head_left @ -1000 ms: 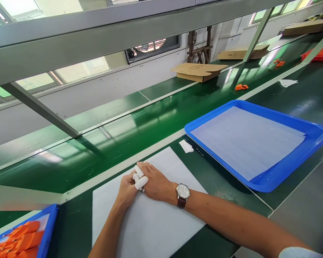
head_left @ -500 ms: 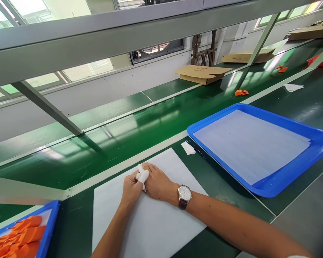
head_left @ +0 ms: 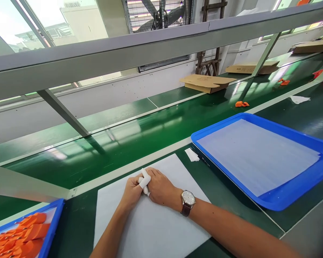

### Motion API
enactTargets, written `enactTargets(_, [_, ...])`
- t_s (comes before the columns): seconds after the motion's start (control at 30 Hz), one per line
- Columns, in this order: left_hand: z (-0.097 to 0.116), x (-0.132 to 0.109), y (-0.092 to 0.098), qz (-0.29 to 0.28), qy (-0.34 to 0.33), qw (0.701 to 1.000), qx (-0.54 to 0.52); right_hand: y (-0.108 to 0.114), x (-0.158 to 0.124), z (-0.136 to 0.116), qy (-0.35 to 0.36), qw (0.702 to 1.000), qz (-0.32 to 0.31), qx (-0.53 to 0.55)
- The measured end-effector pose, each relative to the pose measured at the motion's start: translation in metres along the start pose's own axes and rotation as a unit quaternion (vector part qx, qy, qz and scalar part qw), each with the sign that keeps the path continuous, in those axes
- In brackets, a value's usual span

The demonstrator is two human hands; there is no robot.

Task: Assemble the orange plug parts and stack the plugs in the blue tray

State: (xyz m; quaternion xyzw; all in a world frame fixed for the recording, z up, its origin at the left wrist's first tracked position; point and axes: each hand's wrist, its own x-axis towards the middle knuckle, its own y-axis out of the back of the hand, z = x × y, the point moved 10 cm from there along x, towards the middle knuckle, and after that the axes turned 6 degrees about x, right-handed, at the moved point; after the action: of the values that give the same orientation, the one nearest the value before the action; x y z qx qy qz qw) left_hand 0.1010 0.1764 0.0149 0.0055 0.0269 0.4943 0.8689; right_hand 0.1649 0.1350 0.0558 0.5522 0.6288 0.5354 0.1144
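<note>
My left hand (head_left: pixel 131 192) and my right hand (head_left: pixel 161 186) are clasped together, fingers curled and closed against each other. White finger coverings (head_left: pixel 144 181) wrap the digits where the hands meet, with the thumbs crossed. Whether anything lies between the palms is hidden. Both hands rest over a large white sheet (head_left: pixel 156 229) on the dark green bench. A wristwatch (head_left: pixel 188 197) with a brown strap is on my right wrist.
A blue tray (head_left: pixel 269 205) lined with white paper stands on the right. Another blue tray (head_left: pixel 53 229) at lower left holds several orange pieces (head_left: pixel 33 233). Small white scraps (head_left: pixel 192 154) lie nearby. Beyond are a green conveyor belt (head_left: pixel 140 143), a cardboard box (head_left: pixel 207 84) and a grey rail (head_left: pixel 150 50).
The camera view has tilted up a little, so the scene sits lower and slightly right. My hands stay clasped over the sheet, with the thumbs shifted slightly.
</note>
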Motion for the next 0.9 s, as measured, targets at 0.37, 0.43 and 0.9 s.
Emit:
enactTargets(0.37, [0.021,-0.004,-0.011,-0.024,-0.017,0.998,0.058,0.0,0.0,-0.003,0.012,1.0,0.007,-0.017])
enactTargets(0.43, [0.023,-0.004,-0.011,-0.012,-0.019,0.997,0.079,-0.001,0.0,-0.004,0.017,1.0,0.008,-0.022])
enactTargets(0.9, [0.022,-0.006,-0.011,-0.047,-0.027,0.997,0.062,-0.004,-0.001,-0.005,0.025,0.999,0.001,-0.038])
